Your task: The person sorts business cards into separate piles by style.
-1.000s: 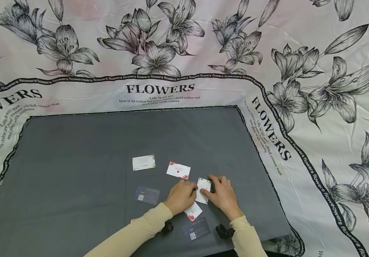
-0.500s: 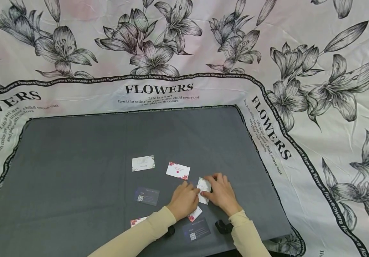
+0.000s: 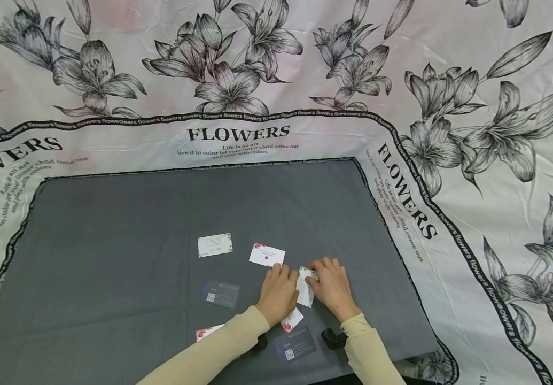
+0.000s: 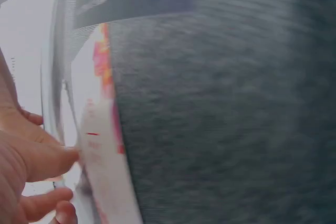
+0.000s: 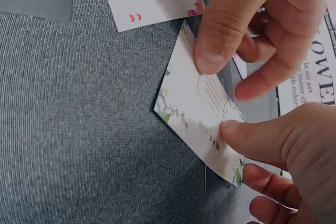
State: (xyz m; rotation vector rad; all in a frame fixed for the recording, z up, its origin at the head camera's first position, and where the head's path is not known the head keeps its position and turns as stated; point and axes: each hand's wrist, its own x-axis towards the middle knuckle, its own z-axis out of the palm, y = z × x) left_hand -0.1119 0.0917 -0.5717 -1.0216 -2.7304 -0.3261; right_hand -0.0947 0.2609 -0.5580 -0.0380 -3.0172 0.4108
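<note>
A white business card (image 3: 304,295) with green leaves at its corners is held between my two hands, tilted and slightly bent. My left hand (image 3: 278,293) grips its left side, its thumb (image 5: 212,59) flat on the printed face in the right wrist view. From the other side my right hand (image 3: 334,289) pinches the card, thumb (image 5: 236,135) on the face and other fingers behind. Just below, a white card with red flowers (image 3: 293,321) lies partly covered by my left hand; it fills the left part of the blurred left wrist view.
A green-leaf card (image 3: 215,245), a red-flower card (image 3: 267,253) and a dark card with a QR code (image 3: 220,294) lie left and above. Another dark card (image 3: 296,345) sits nearer me. My left sleeve partly covers a red-flower card (image 3: 208,332). All lie on grey cloth (image 3: 113,256).
My left hand has shifted up and right, fingertips now at the upper red-flower card's lower edge. My right thumb has moved up over the held card, which now looks more bent.
</note>
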